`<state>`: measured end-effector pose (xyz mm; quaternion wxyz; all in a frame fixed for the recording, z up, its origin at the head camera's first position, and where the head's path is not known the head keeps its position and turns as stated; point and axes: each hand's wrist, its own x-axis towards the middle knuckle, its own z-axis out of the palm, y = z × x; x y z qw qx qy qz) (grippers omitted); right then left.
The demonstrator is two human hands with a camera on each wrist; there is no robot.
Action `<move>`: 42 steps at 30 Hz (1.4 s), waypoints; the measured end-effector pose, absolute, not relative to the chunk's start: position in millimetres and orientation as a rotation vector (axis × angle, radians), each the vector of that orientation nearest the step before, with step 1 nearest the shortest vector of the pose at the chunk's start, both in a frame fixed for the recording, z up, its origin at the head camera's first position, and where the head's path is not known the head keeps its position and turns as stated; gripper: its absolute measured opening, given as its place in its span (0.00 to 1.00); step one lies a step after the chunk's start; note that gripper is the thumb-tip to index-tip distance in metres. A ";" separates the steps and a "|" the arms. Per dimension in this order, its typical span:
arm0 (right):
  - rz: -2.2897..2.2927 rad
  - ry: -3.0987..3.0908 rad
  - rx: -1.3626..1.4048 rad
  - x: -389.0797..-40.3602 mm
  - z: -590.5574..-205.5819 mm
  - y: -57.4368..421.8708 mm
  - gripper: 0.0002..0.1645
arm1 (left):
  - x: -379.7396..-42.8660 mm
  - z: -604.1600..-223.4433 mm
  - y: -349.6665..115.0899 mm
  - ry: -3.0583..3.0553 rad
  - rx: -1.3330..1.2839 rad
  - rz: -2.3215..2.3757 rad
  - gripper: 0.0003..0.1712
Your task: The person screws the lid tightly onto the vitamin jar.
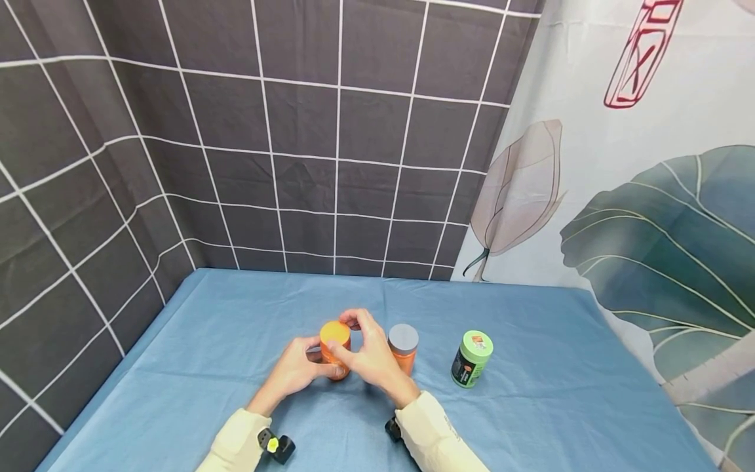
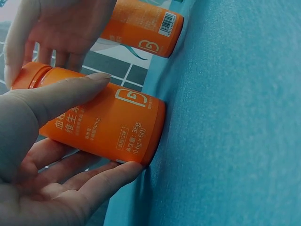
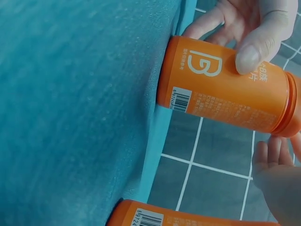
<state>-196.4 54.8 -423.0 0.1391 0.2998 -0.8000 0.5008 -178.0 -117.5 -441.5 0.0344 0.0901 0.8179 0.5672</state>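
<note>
An orange supplement bottle [image 1: 333,335] with a yellow-orange cap stands upright on the blue cloth. My left hand [image 1: 295,366] grips its body, the thumb across the printed label [image 2: 136,113] and the other fingers round the far side. At the top, my right hand [image 1: 374,357] holds the screw cap [image 3: 295,106] between thumb and fingers; the cap is still on the neck. Just right of my right hand stands a second orange bottle [image 1: 404,341] with a grey cap, partly hidden by that hand. In the left wrist view this second bottle [image 2: 143,28] shows behind.
A green jar [image 1: 472,358] with a dark label and green lid stands farther right. Blue cloth [image 1: 548,393] covers the table. Behind it hangs a dark curtain [image 1: 301,118] with white grid lines, and a white leaf-print curtain [image 1: 531,98] hangs at the right.
</note>
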 end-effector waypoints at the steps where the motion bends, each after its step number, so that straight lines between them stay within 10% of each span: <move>1: 1.439 -2.318 0.853 -196.2 -423.0 54.5 0.24 | -178.2 -441.8 -117.2 2.519 0.277 1.746 0.29; 42: 1.696 -2.328 0.920 -182.6 -402.3 54.7 0.27 | -169.9 -423.8 -112.8 2.512 0.257 1.748 0.26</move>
